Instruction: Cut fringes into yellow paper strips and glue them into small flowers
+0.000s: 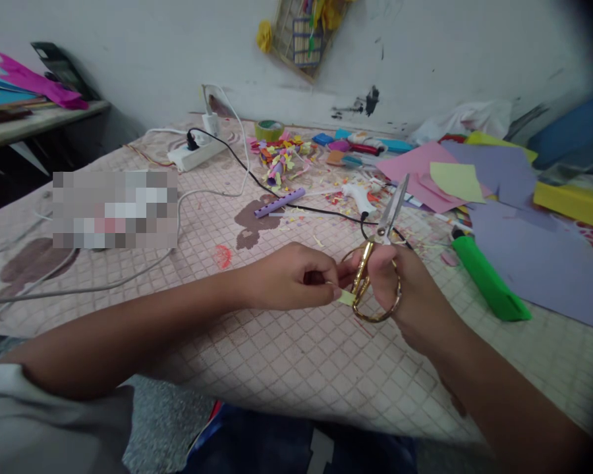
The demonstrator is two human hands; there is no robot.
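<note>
My left hand [301,276] is closed, pinching a small piece of pale yellow paper [346,297] between thumb and fingers. My right hand [410,283] has its thumb through one handle of the gold-handled scissors [363,273]. Their silver blades point up and away from me, nearly together. The yellow paper lies close beside the handles, and the fingertips of both hands meet there. Part of my right hand's fingers is hidden behind the scissors. Beyond the hands lies a purple paper tube with dark holes [279,203].
A white glue gun [358,197] with a black cord lies past the scissors. Paper scraps [289,155] are heaped near a tape roll [269,130]. To the right are a green cutter [491,280] and purple sheets [538,257]. A power strip [197,153] trails cables at left.
</note>
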